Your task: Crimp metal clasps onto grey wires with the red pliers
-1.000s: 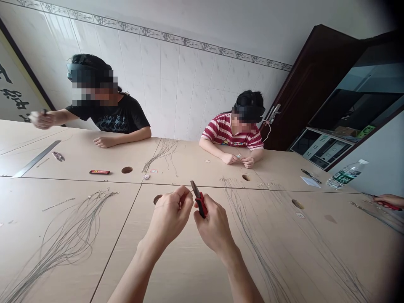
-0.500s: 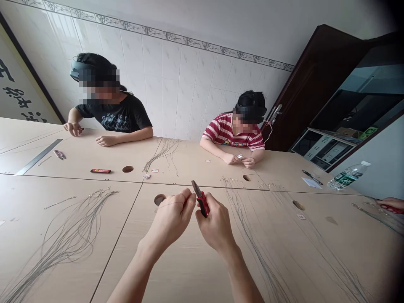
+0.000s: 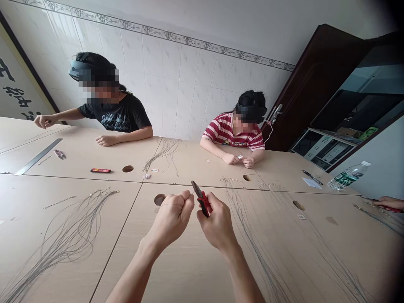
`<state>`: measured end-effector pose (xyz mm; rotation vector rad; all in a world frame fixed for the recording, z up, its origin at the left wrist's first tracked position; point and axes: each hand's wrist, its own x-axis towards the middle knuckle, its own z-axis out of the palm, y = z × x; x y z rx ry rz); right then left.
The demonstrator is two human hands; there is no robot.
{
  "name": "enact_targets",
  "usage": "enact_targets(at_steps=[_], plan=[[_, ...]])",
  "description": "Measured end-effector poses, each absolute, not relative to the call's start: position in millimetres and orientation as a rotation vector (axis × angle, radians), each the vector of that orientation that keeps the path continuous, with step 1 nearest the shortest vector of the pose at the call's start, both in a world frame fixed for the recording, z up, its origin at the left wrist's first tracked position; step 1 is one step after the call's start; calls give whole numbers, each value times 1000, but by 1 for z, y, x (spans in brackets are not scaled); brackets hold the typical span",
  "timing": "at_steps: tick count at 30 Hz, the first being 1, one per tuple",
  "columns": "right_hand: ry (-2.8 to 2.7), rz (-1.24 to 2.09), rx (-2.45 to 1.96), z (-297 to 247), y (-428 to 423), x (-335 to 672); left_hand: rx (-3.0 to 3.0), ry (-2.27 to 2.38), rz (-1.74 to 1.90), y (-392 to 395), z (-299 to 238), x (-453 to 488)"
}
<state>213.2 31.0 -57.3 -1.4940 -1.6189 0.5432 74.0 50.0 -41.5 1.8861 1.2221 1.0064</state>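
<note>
My left hand (image 3: 174,212) is closed in a pinch on a thin cord (image 3: 168,204), whose loose part curves out over the back of the hand. Right beside it, my right hand (image 3: 217,221) grips red-and-black pliers (image 3: 203,203), jaws pointing up and a little left. The cord's short end seems to reach the plier jaws; what is between them is too small to make out. Left of my hands lies a bundle of grey cords (image 3: 67,237) with metal ends. To the right, more cords (image 3: 244,223) stretch toward the table's near edge.
Across the table (image 3: 176,273) sit two people, one in a black shirt (image 3: 116,113), one in a striped shirt (image 3: 221,130). A steel ruler (image 3: 39,155), a red-and-black box (image 3: 100,171), a water bottle (image 3: 349,176) and a pen (image 3: 312,177) lie about. Another person's hand (image 3: 391,203) shows at right.
My hands and the pliers have barely shifted, with a slightly wider gap between the hands. The person in black has stretched an arm out to the left.
</note>
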Motion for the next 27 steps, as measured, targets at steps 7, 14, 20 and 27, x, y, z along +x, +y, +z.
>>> enact_targets(at_steps=[7,14,20,27], plan=[[-1614,577,-1485,-57,33,216,1909,1205,1029,51,-45,74],[-1581,588,-1490,-61,36,217,1923,1204,1012,53,-48,74],[-1628,610,-1446,-61,35,216,1787,1242,954,52,-40,70],[-1588,675,-1425,-57,33,213,1659,1173,1040,49,-33,69]])
